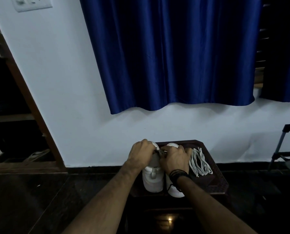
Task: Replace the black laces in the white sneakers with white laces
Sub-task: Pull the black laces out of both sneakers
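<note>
Two white sneakers (153, 180) stand side by side on a dark stool (215, 178), heels at 6 o'clock. Over the left shoe's laces, the left hand (141, 154) and right hand (174, 158) curl, apparently pinching black lace, though their grip is hidden. White laces (200, 162) lie bundled at 3 o'clock of the shoes.

Two sneakers (153, 179) side by side on table (220, 181), loose laces (200, 162) apparently right.

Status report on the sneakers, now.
Both hands, left hand and right hand, working left sneaker lacing. White laces loose beside right sneaker. Nothing blocking.
</note>
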The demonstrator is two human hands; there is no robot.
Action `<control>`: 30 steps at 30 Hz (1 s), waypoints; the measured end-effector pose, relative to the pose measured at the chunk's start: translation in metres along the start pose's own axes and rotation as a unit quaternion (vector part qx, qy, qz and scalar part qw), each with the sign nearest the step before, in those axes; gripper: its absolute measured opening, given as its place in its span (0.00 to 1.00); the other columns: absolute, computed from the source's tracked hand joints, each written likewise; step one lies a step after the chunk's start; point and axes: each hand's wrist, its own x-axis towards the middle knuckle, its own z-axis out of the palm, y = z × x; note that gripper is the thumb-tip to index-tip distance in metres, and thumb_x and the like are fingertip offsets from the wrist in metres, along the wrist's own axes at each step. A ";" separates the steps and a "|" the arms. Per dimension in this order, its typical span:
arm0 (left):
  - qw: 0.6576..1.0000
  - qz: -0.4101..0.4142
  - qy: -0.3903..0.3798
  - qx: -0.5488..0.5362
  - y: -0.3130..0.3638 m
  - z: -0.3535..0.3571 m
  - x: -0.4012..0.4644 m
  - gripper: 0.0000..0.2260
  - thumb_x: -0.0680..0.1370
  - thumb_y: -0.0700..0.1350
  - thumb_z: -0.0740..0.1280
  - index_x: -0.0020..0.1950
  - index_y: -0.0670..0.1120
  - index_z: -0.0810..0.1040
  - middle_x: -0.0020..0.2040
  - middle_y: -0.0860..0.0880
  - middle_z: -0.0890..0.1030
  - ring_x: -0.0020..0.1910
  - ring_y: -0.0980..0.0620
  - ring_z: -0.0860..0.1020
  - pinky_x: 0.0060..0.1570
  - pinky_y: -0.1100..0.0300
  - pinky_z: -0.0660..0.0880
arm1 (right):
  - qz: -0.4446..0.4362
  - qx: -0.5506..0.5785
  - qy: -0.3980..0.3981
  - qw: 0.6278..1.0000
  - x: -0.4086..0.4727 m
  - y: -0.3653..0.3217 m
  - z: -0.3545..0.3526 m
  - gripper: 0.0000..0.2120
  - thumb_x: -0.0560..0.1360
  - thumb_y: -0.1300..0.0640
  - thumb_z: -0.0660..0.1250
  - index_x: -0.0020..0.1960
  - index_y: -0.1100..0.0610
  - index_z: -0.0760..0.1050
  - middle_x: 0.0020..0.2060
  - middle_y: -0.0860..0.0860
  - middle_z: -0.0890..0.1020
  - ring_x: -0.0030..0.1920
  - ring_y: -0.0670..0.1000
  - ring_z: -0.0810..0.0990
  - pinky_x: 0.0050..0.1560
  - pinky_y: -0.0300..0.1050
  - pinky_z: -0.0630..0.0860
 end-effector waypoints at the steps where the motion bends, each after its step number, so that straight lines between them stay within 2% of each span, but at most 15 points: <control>1: 1.000 -0.016 0.019 -0.012 0.000 0.000 0.000 0.09 0.79 0.44 0.61 0.51 0.47 0.81 0.52 0.48 0.80 0.55 0.47 0.77 0.47 0.55 0.69 | 0.001 0.005 0.003 1.000 0.000 0.000 0.000 0.12 0.75 0.46 0.61 0.51 0.43 0.82 0.44 0.48 0.84 0.53 0.54 0.76 0.54 0.51 0.57; 4: 0.981 -0.126 0.085 -0.123 -0.001 -0.002 -0.002 0.09 0.80 0.45 0.62 0.49 0.48 0.83 0.50 0.50 0.81 0.50 0.45 0.79 0.45 0.55 0.73 | 0.006 0.017 0.012 1.000 -0.001 0.000 0.000 0.11 0.75 0.47 0.63 0.51 0.43 0.83 0.43 0.50 0.84 0.52 0.55 0.77 0.55 0.52 0.57; 6: 0.940 -0.217 0.145 -0.220 -0.001 -0.007 -0.003 0.09 0.80 0.46 0.64 0.50 0.49 0.85 0.50 0.48 0.83 0.49 0.42 0.80 0.47 0.53 0.76 | 0.007 0.017 0.018 1.000 -0.003 -0.001 0.000 0.10 0.75 0.47 0.64 0.51 0.43 0.83 0.41 0.51 0.84 0.52 0.55 0.76 0.54 0.52 0.57; 7: 0.906 -0.274 0.179 -0.268 -0.005 -0.013 -0.001 0.09 0.79 0.46 0.65 0.49 0.49 0.86 0.50 0.46 0.84 0.49 0.40 0.81 0.48 0.52 0.77 | 0.009 0.016 0.024 1.000 -0.003 -0.001 -0.002 0.10 0.75 0.46 0.64 0.50 0.43 0.83 0.40 0.51 0.84 0.52 0.55 0.76 0.54 0.52 0.57; 10: 0.756 -0.426 0.259 -0.424 -0.035 -0.032 0.011 0.09 0.77 0.45 0.66 0.49 0.51 0.86 0.49 0.43 0.85 0.46 0.38 0.83 0.53 0.48 0.80 | 0.024 0.014 0.025 0.999 -0.001 0.000 -0.001 0.10 0.75 0.44 0.64 0.51 0.43 0.83 0.40 0.50 0.84 0.53 0.54 0.75 0.54 0.52 0.56; 11: 0.735 -0.436 0.259 -0.450 -0.047 -0.035 0.014 0.09 0.75 0.46 0.66 0.47 0.52 0.86 0.47 0.44 0.85 0.45 0.39 0.83 0.52 0.47 0.81 | 0.026 0.014 0.016 0.999 -0.001 0.002 0.000 0.11 0.75 0.43 0.64 0.52 0.43 0.83 0.42 0.50 0.84 0.54 0.54 0.75 0.55 0.52 0.55; 12: 0.738 -0.430 0.244 -0.458 -0.059 -0.037 0.015 0.09 0.74 0.49 0.66 0.45 0.53 0.86 0.46 0.45 0.85 0.44 0.40 0.83 0.50 0.46 0.82 | 0.027 0.017 0.012 0.999 -0.001 0.002 0.000 0.11 0.75 0.43 0.64 0.52 0.42 0.83 0.42 0.50 0.84 0.54 0.54 0.75 0.55 0.52 0.55; 15: 0.785 -0.408 0.172 -0.433 -0.072 -0.030 0.011 0.09 0.70 0.55 0.68 0.41 0.53 0.85 0.45 0.45 0.85 0.43 0.41 0.83 0.47 0.45 0.83 | 0.025 0.013 0.011 1.000 -0.001 0.000 -0.002 0.11 0.75 0.44 0.64 0.52 0.42 0.83 0.43 0.50 0.85 0.54 0.54 0.76 0.55 0.52 0.55; 19: 0.830 -0.410 0.086 -0.368 -0.052 -0.033 -0.010 0.09 0.73 0.48 0.68 0.34 0.48 0.81 0.45 0.44 0.84 0.44 0.41 0.82 0.47 0.52 0.80 | 0.027 0.008 0.003 1.000 -0.003 -0.001 -0.004 0.11 0.74 0.45 0.64 0.52 0.42 0.82 0.43 0.50 0.84 0.55 0.54 0.76 0.55 0.51 0.55; 21: 0.844 -0.413 0.064 -0.335 -0.041 -0.030 -0.016 0.07 0.75 0.48 0.68 0.43 0.48 0.83 0.54 0.42 0.82 0.52 0.40 0.80 0.51 0.52 0.78 | 0.031 0.015 -0.001 0.999 -0.002 0.000 -0.004 0.11 0.75 0.45 0.64 0.53 0.42 0.82 0.44 0.50 0.84 0.55 0.54 0.76 0.56 0.52 0.55; 23: 0.865 -0.393 0.056 -0.306 -0.027 -0.027 -0.020 0.19 0.76 0.55 0.69 0.62 0.47 0.79 0.65 0.44 0.75 0.63 0.42 0.75 0.58 0.49 0.75 | 0.030 0.010 -0.004 0.999 -0.003 -0.001 -0.003 0.11 0.75 0.45 0.64 0.53 0.42 0.82 0.44 0.50 0.84 0.56 0.54 0.75 0.57 0.52 0.56; 24: 0.877 -0.370 0.067 -0.300 -0.020 -0.025 -0.022 0.24 0.76 0.58 0.69 0.66 0.46 0.77 0.66 0.45 0.73 0.64 0.43 0.74 0.59 0.49 0.75 | 0.028 0.005 -0.006 1.000 -0.003 -0.001 -0.003 0.11 0.75 0.45 0.64 0.53 0.42 0.82 0.44 0.50 0.84 0.56 0.54 0.75 0.57 0.53 0.56; 26: 0.906 -0.311 0.080 -0.275 -0.006 -0.020 -0.022 0.24 0.73 0.61 0.70 0.63 0.47 0.77 0.62 0.48 0.73 0.63 0.47 0.74 0.57 0.52 0.75 | 0.022 -0.001 -0.003 1.000 -0.003 -0.001 -0.004 0.12 0.75 0.45 0.63 0.54 0.43 0.82 0.45 0.50 0.84 0.56 0.54 0.76 0.56 0.53 0.56; 28: 0.937 -0.269 0.050 -0.218 0.006 -0.011 -0.023 0.21 0.72 0.60 0.70 0.58 0.48 0.80 0.57 0.49 0.77 0.59 0.47 0.77 0.55 0.53 0.75 | 0.018 -0.001 -0.002 1.000 -0.003 -0.001 -0.005 0.13 0.76 0.45 0.62 0.55 0.44 0.82 0.46 0.50 0.85 0.56 0.55 0.76 0.56 0.53 0.55; 30: 0.950 -0.269 0.035 -0.155 0.015 -0.002 -0.028 0.15 0.76 0.56 0.66 0.55 0.48 0.80 0.55 0.47 0.80 0.57 0.45 0.78 0.55 0.52 0.72 | 0.005 -0.004 -0.012 1.000 -0.003 0.000 -0.005 0.15 0.75 0.45 0.61 0.58 0.43 0.80 0.48 0.50 0.84 0.57 0.55 0.75 0.56 0.53 0.55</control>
